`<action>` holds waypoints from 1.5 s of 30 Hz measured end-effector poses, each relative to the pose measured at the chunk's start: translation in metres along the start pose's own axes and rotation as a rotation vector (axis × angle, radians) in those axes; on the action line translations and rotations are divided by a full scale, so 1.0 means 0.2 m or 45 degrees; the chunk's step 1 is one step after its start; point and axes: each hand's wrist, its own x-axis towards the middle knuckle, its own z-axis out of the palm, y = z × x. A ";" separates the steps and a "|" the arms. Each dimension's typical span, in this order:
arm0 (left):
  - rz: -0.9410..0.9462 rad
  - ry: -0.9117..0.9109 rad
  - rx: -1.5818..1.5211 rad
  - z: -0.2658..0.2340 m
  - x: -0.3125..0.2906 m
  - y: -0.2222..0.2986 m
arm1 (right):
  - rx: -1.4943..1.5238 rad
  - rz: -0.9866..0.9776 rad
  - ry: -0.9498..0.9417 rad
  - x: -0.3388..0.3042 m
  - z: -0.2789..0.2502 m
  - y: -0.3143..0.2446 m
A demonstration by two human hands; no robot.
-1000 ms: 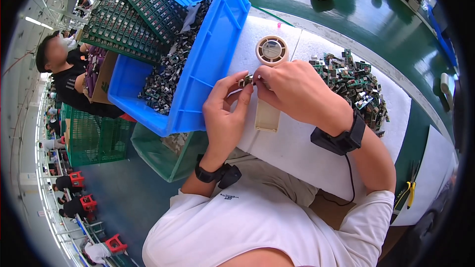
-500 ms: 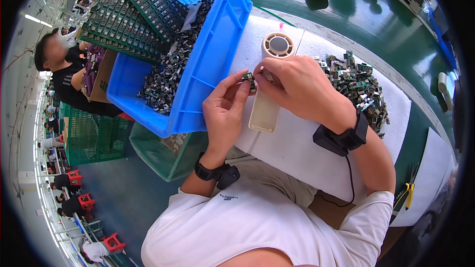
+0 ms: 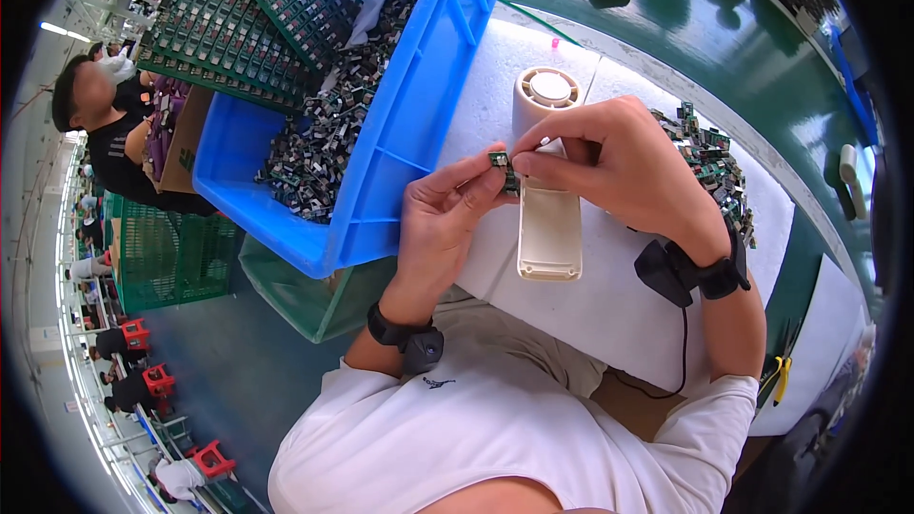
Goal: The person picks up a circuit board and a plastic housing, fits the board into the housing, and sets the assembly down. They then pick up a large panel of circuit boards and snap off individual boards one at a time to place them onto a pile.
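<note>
In my left hand (image 3: 446, 209), thumb and fingertips pinch a small green circuit board (image 3: 499, 161) with silvery parts on it. My right hand (image 3: 636, 171) is closed beside it, thumb and forefinger together at the board's right edge. A tiny white piece (image 3: 546, 141) shows at its fingers; the rest of what they grip is hidden. Below both hands lies a cream plastic housing (image 3: 550, 238), with an open tray-like handle and a round slotted head (image 3: 549, 88). The right hand covers part of its middle.
White foam sheets (image 3: 543, 319) cover the work surface. A heap of small circuit boards (image 3: 714, 167) lies at right. At left, a blue bin (image 3: 405, 143) holds loose boards and large board panels (image 3: 224, 43). Yellow-handled pliers (image 3: 783, 381) lie far right. A co-worker (image 3: 119, 133) is at left.
The view has shifted slightly, so the housing and my hands appear farther right. The circuit board has turned a little in my left fingers, and both hands remain close together.
</note>
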 end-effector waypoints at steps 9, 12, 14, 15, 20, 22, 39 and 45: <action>0.022 -0.104 -0.087 -0.03 -0.01 -0.01 | 0.213 0.189 -0.011 0.01 0.01 0.01; 0.021 -0.113 -0.093 -0.01 -0.01 0.00 | 0.173 0.219 -0.029 0.02 0.01 0.01; 0.016 -0.117 -0.094 -0.01 -0.01 0.01 | 0.168 0.216 -0.026 0.02 0.02 0.00; 0.022 -0.112 -0.075 -0.01 -0.01 0.01 | 0.160 0.207 -0.020 0.02 0.02 0.00; 0.056 -0.084 0.064 -0.02 -0.01 0.00 | 0.067 0.126 0.013 0.01 0.04 0.03; 0.070 -0.080 0.118 -0.01 -0.03 0.01 | 0.092 0.132 0.007 0.01 0.03 0.02; 0.015 -0.033 0.116 0.03 -0.02 0.03 | 0.270 -0.009 -0.031 0.01 -0.01 -0.01; 0.026 -0.048 0.115 0.03 -0.03 0.01 | 0.225 0.062 -0.113 0.01 -0.04 -0.02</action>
